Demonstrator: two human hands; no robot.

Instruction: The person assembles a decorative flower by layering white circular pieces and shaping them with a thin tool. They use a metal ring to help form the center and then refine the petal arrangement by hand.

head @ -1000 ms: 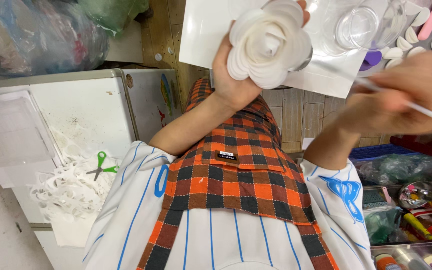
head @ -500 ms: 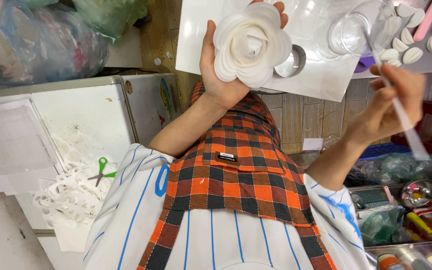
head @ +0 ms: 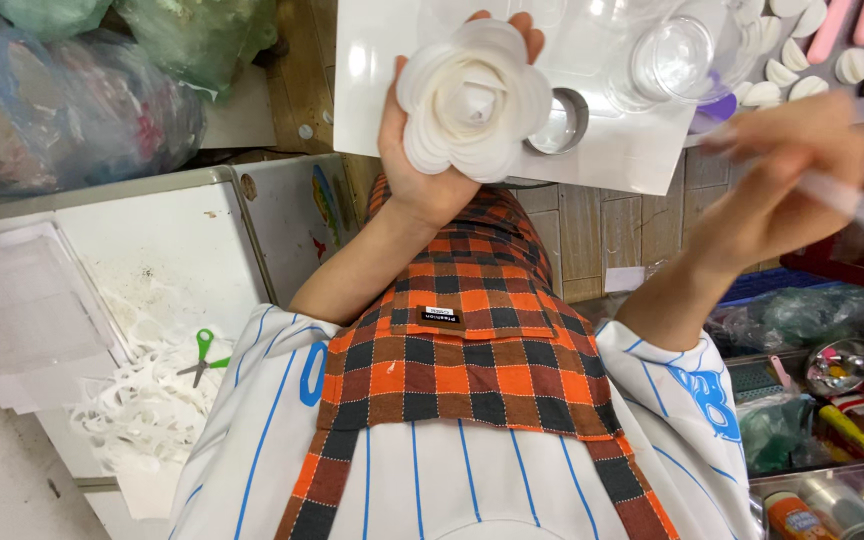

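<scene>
My left hand (head: 422, 170) cups a white layered flower (head: 474, 100) made of round petals, held above a white board (head: 372, 90). My right hand (head: 787, 185) is closed on a thin clear stick-like tool (head: 852, 205); the tool is blurred and points right. A metal ring cutter (head: 559, 122) lies on the board beside the flower. A clear round cup (head: 674, 60) stands further right, with loose white petals (head: 832, 60) beyond it.
An orange plaid apron (head: 462, 360) over a blue-striped shirt fills the lower middle. Green scissors (head: 202, 358) lie among white paper scraps on a white box at left, next to a clear lid (head: 22, 300). Plastic bags sit at top left. Bins of small supplies (head: 832, 420) stand at right.
My right hand has swung the thin tool from pointing downward to pointing right, and it is blurred. My left hand has tilted the flower a little; the view has shifted slightly.
</scene>
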